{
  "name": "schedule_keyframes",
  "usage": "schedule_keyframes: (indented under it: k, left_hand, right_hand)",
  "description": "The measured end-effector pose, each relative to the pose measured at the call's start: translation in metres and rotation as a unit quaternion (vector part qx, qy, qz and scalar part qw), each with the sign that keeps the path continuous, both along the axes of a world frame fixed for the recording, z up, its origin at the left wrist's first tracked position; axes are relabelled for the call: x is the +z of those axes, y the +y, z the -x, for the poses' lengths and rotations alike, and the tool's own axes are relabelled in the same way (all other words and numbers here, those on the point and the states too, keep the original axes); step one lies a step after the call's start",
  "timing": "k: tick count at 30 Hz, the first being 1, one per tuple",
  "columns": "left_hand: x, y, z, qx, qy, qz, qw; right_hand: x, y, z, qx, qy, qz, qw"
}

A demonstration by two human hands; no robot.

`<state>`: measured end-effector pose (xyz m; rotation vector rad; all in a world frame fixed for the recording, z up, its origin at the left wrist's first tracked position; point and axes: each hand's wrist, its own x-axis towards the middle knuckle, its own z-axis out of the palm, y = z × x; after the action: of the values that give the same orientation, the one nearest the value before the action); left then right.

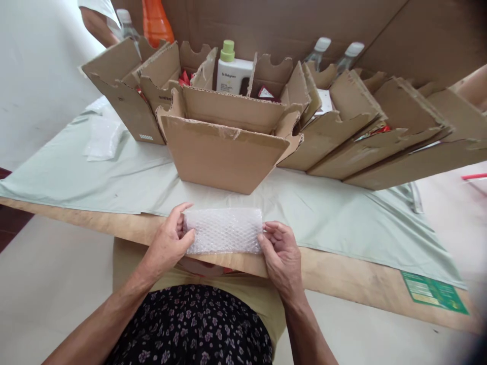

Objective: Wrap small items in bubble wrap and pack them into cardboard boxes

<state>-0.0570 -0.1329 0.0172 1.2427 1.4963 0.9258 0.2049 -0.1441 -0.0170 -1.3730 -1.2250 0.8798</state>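
Observation:
A flat, rectangular bubble wrap piece (224, 231) lies at the table's front edge, partly over the pale green cloth. Its left end is between the thumb and fingers of my left hand (173, 238). At the right end, my right hand (279, 253) pinches the wrap with thumb and curled fingers. Whether something is inside the wrap cannot be made out. Just beyond it stands a brown cardboard box (232, 157) with its top open.
Several open cardboard boxes (338, 137) stand in a row behind, with bottles, one white with a green cap (232, 71). More bubble wrap (103, 138) lies at the left. Another person's arm (99, 26) shows at the upper left. A green card (436, 292) is at the right edge.

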Motion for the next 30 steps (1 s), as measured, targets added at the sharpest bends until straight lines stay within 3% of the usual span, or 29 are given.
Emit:
schedule_keyframes:
  k: [4,8,10,13,16,18,19,21,23,26,30]
  left_hand:
    - [0.013,-0.007,0.001,0.030,-0.050,-0.056,0.997]
    - [0.045,0.003,0.011,0.083,-0.043,-0.200,0.975]
    - [0.070,0.017,0.015,0.113,-0.006,-0.322,0.940]
    - [0.110,0.052,0.020,0.134,0.057,-0.493,0.858]
    - [0.140,0.098,0.025,0.144,0.110,-0.565,0.805]
    - [0.151,0.130,0.029,0.117,0.154,-0.545,0.816]
    - [0.154,0.145,0.031,0.089,0.177,-0.510,0.837]
    - [0.159,0.172,0.036,0.014,0.218,-0.398,0.891]
    - [0.163,0.192,0.040,-0.073,0.266,-0.264,0.924]
    - [0.168,0.209,0.044,-0.188,0.362,-0.154,0.900]
    - [0.169,0.219,0.036,-0.215,0.477,-0.166,0.836]
  right_hand:
    - [0.021,0.002,-0.008,0.058,-0.084,-0.044,0.994]
    - [0.071,0.013,-0.006,0.073,-0.127,-0.194,0.970]
    - [0.103,0.026,0.001,0.057,-0.170,-0.264,0.948]
    - [0.147,0.058,0.013,0.006,-0.243,-0.372,0.896]
    - [0.179,0.098,0.020,-0.034,-0.297,-0.421,0.856]
    - [0.193,0.123,0.019,-0.024,-0.319,-0.396,0.861]
    - [0.198,0.135,0.016,-0.003,-0.327,-0.367,0.871]
    - [0.204,0.153,0.009,0.085,-0.343,-0.267,0.897]
    - [0.208,0.167,0.003,0.200,-0.352,-0.128,0.905]
    - [0.211,0.182,0.000,0.314,-0.365,0.007,0.876]
    - [0.214,0.198,0.004,0.352,-0.390,0.055,0.849]
